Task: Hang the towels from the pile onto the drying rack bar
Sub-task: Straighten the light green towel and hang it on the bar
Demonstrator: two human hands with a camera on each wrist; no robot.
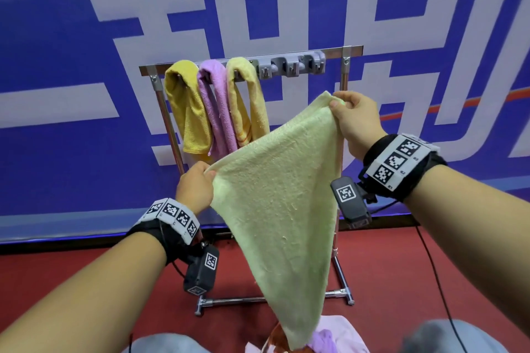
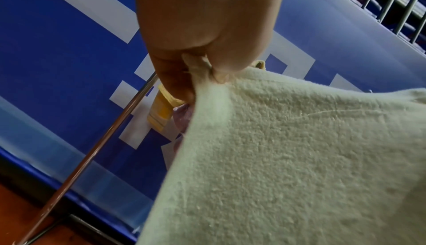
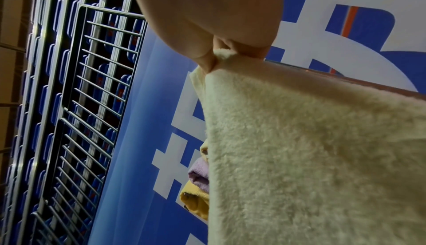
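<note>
A pale green towel point(image 1: 282, 203) hangs spread between my hands in front of the drying rack. My left hand point(image 1: 198, 188) pinches its lower left corner, seen close in the left wrist view point(image 2: 202, 70). My right hand point(image 1: 351, 114) pinches the upper right corner, held higher, seen close in the right wrist view point(image 3: 221, 55). The towel point(image 2: 288, 157) point(image 3: 311, 148) fills both wrist views. The rack bar point(image 1: 249, 59) carries a yellow towel point(image 1: 186, 109), a purple towel point(image 1: 218, 112) and a lighter yellow towel point(image 1: 246, 100) on its left half. The pile point(image 1: 335, 335) lies at the bottom edge.
Grey clips point(image 1: 292, 64) sit on the right half of the bar. The rack's chrome legs point(image 1: 344, 292) stand on red carpet point(image 1: 71, 281) before a blue and white banner point(image 1: 71, 66). A black cable point(image 1: 436, 275) runs over the floor at right.
</note>
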